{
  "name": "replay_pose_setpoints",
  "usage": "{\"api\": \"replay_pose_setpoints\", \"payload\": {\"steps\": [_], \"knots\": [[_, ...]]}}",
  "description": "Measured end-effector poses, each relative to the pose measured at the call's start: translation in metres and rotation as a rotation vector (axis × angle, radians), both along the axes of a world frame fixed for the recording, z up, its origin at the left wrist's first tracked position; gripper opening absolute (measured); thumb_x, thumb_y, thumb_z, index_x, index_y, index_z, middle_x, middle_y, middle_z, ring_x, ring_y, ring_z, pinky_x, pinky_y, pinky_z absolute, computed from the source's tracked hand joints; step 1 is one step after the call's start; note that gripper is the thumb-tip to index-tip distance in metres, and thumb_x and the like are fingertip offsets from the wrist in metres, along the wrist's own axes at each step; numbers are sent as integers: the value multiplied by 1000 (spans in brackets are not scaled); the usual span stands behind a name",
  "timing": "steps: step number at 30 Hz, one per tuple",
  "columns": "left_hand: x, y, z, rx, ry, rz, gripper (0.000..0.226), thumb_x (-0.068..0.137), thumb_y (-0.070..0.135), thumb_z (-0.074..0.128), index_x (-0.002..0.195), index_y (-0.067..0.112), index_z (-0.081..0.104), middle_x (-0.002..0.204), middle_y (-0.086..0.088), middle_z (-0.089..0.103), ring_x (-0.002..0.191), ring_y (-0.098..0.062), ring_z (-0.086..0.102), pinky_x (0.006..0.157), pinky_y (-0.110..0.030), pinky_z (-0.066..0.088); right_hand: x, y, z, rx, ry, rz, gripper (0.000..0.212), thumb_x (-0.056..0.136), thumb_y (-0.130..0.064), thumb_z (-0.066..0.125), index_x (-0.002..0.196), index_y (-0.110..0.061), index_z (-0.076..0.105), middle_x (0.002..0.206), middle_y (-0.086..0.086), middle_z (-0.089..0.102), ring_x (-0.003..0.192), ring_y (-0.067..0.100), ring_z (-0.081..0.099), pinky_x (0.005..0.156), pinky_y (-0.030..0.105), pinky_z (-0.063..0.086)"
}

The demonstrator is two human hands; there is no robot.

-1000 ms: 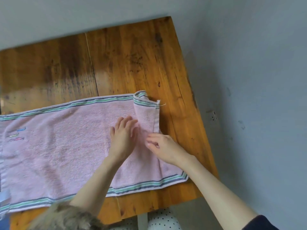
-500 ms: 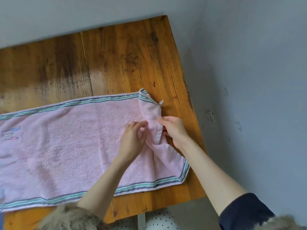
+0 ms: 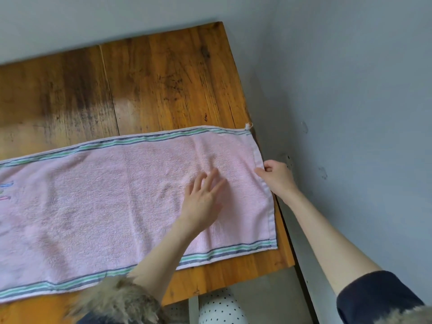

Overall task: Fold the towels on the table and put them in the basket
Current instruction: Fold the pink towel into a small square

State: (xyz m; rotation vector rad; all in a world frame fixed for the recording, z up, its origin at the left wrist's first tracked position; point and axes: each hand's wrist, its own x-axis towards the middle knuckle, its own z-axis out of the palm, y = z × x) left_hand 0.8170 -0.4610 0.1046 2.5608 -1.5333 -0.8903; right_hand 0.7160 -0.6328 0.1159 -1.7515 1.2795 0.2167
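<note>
In the head view, a pink towel (image 3: 112, 199) is seen spread flat along the wooden worktop (image 3: 163, 85), with its striped long borders running from left to right and its short right edge lying just at the right end of the worktop, next to the grey wall (image 3: 350, 90). The left end of the towel is cut off by the frame, and a small embroidered mark is partly visible there. The left hand (image 3: 202, 202) is laid on the cloth with its grip spread, the fingers straight and slightly apart, pressing on the towel near the right end. The right hand (image 3: 277, 175) is placed at the short right edge, about halfway along it, and its grip is pinching the hem between thumb and fingers. The towel is judged to be light, soft and limp terry cloth, so it will sag and wrinkle when it is lifted at one point only, and it should not slip much on the rough wood. It is best taken at the two corners of a short edge. No basket is visible in this view.
</note>
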Motion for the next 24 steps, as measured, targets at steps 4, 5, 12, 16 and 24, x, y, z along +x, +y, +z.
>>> {"api": "replay_pose_setpoints", "payload": {"steps": [4, 5, 12, 16, 24], "knots": [[5, 3, -4, -89, 117, 64, 45, 92, 20, 51, 136, 28, 46, 155, 2, 20, 142, -27, 15, 113, -46, 18, -12, 4, 0, -77, 80, 14, 23, 88, -17, 58, 75, 2, 57, 68, 10, 54, 58, 15, 45, 52, 22, 34], [6, 3, -6, -192, 155, 118, 37, 90, 15, 53, 126, 23, 57, 148, -2, 36, 137, -30, 27, 110, -49, 26, -11, 6, 5, -107, 57, 9, 22, 88, -17, 59, 79, 3, 60, 70, 10, 57, 60, 15, 48, 53, 21, 36], [-8, 16, 1, -464, 450, 827, 27, 88, -4, 47, 95, 11, 68, 90, 0, 66, 84, -12, 59, 71, -14, 41, 26, 39, 35, 383, -221, 134, 20, 94, -18, 55, 95, -3, 68, 79, 2, 69, 76, 16, 70, 72, 25, 57], [-11, 29, 1, -391, 546, 942, 16, 92, 12, 52, 94, 14, 68, 80, 9, 66, 74, 5, 58, 64, -5, 40, 35, 37, 26, 221, -222, 35, 23, 96, -21, 49, 98, -7, 67, 80, -3, 68, 78, 14, 67, 76, 26, 56], [-12, -3, 3, -131, 419, 1074, 34, 83, 48, 59, 85, 14, 57, 76, 5, 59, 76, -17, 56, 65, -30, 40, 68, 18, -5, -50, 34, -193, 37, 91, -34, 55, 118, -9, 56, 106, 9, 66, 97, 24, 62, 89, 40, 51]]}}
